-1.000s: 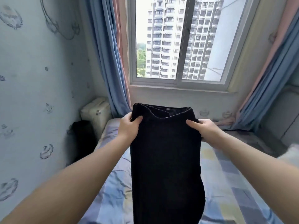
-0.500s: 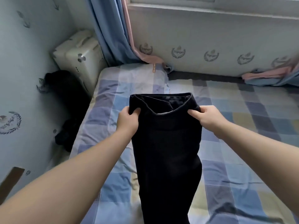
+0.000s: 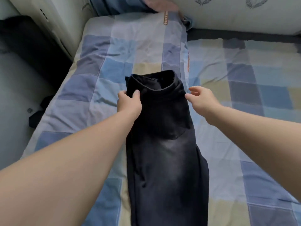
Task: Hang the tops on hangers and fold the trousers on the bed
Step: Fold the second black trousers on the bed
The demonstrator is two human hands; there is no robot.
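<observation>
We find little writing to read. An orange strip sewn into the checked sheet near the far edge of the bed carries pale letters, but they are too blurred for us to make out. A second orange strip runs along a seam just past the trousers, and its print is no clearer. The wall beyond the bed bears grey laurel-wreath emblems.

As for containers, a cream hard case stands at the upper left beside the bed's corner, and we cannot tell what it holds. A dark bag-like shape sits against its near side, too shadowed for us to identify.

The trousers are black with a faded grey patch at the thigh. They lie flat on the bed, doubled lengthwise, with the waistband pointing away from us and the legs running off the bottom of the view. The left hand pinches the waistband's left corner, thumb on top and fingers curled round the edge. The right hand holds nothing. Its fingers are loosely spread and relaxed, just beside the waistband's right corner, and we cannot tell whether the thumb tip touches the cloth.
</observation>
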